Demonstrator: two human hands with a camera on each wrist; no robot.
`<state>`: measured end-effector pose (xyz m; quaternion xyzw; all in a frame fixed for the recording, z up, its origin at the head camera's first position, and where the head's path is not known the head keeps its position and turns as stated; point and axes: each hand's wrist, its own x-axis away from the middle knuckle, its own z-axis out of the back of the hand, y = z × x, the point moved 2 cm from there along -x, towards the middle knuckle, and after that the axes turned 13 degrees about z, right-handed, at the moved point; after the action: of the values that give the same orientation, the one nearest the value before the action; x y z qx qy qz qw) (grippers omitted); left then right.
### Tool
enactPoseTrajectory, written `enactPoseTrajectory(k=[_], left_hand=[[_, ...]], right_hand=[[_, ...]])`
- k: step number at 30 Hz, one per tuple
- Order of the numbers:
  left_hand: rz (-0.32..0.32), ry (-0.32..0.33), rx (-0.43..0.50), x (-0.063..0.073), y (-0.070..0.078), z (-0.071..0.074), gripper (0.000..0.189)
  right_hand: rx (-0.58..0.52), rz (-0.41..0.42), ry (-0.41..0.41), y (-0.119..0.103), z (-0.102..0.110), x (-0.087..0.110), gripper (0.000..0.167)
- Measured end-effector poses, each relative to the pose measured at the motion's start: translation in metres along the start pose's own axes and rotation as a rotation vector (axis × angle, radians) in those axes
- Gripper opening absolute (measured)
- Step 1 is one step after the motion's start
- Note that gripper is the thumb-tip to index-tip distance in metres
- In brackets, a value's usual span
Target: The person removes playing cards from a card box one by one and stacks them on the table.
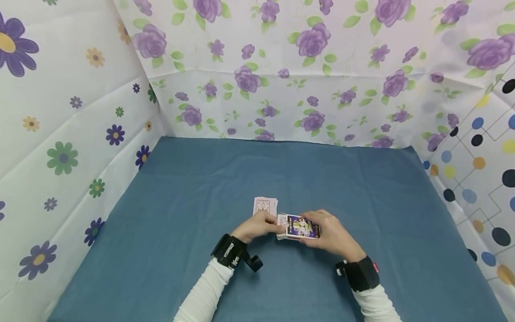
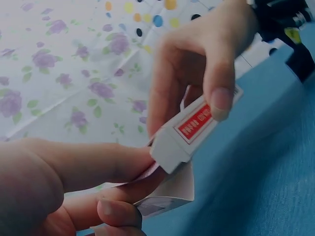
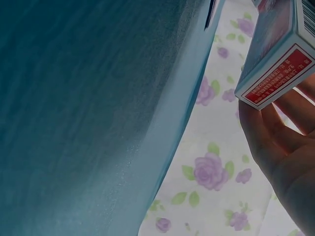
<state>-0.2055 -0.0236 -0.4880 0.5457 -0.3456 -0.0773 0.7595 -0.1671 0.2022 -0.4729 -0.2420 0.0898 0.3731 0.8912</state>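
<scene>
In the head view, my right hand (image 1: 331,232) grips a playing card box (image 1: 302,226) by its right end, thumb and fingers on opposite sides. The box has a purple and yellow printed face; a red label shows on its narrow side in both wrist views. At the box's left end, my left hand (image 1: 259,226) pinches playing cards (image 1: 283,221) between thumb and forefinger. The left wrist view shows a white flap (image 2: 178,189) standing out at that end. Just behind my left hand lies a stack of patterned playing cards (image 1: 264,204), partly hidden by the fingers.
A blue cloth (image 1: 193,188) covers the table. White flowered sheets (image 1: 281,103) hang along the back and left, and a dotted sheet (image 1: 479,179) hangs on the right. Black straps with camera mounts (image 1: 235,252) sit on both wrists.
</scene>
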Motion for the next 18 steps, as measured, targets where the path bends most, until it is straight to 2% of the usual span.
enactPoseTrajectory(k=[11,14,18], left_hand=[[0.037,-0.023,0.118,0.005,-0.007,0.011,0.016],[0.045,-0.062,0.161,0.008,-0.01,0.014,0.013],[0.047,-0.114,0.212,0.015,-0.01,0.014,0.026]], right_hand=[[-0.017,-0.012,0.001,0.002,-0.005,-0.003,0.061],[-0.01,-0.017,0.001,0.004,-0.004,-0.004,0.061],[-0.007,-0.027,0.008,0.004,-0.003,-0.004,0.061]])
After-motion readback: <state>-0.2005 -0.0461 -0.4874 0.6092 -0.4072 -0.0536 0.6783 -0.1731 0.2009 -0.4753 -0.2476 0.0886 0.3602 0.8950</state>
